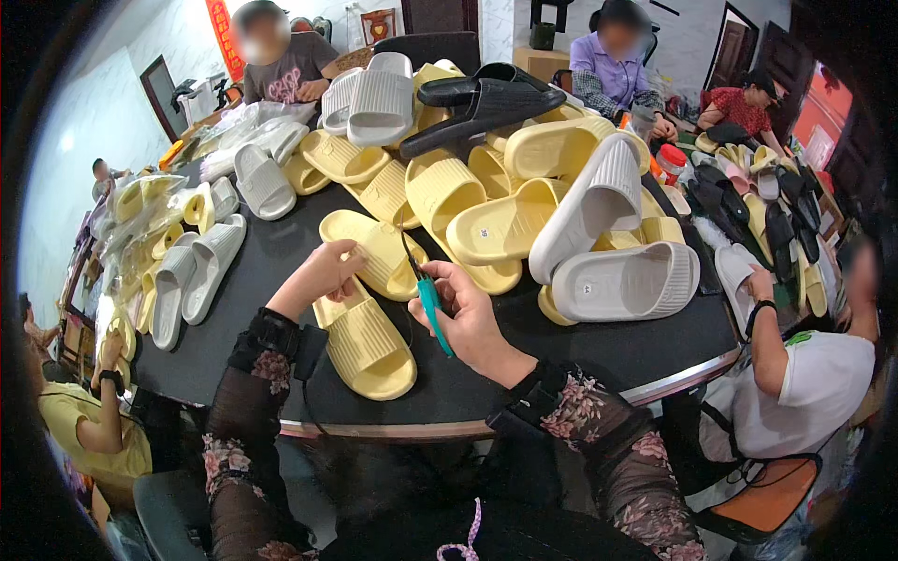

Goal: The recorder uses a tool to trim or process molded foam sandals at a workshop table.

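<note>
My right hand (468, 323) is wrapped round teal-handled snips (431, 313), whose slim dark tip points away from me over a yellow slipper (379, 257). At that slipper's left edge, my left hand (323, 278) is closed in a pinch; what sits between its fingertips is too small to make out. A second yellow slipper (369, 348) lies just below both hands, its ribbed strap up and its toe toward the table's front edge. Part of it is hidden under my left hand.
Yellow, grey and black slippers (500, 229) are heaped beyond my hands on the black table (253, 318). Grey slippers (213, 266) and plastic-wrapped yellow ones (131, 210) lie leftward. A red-lidded jar (671, 161) stands right. Several people sit around, one close at right (804, 374).
</note>
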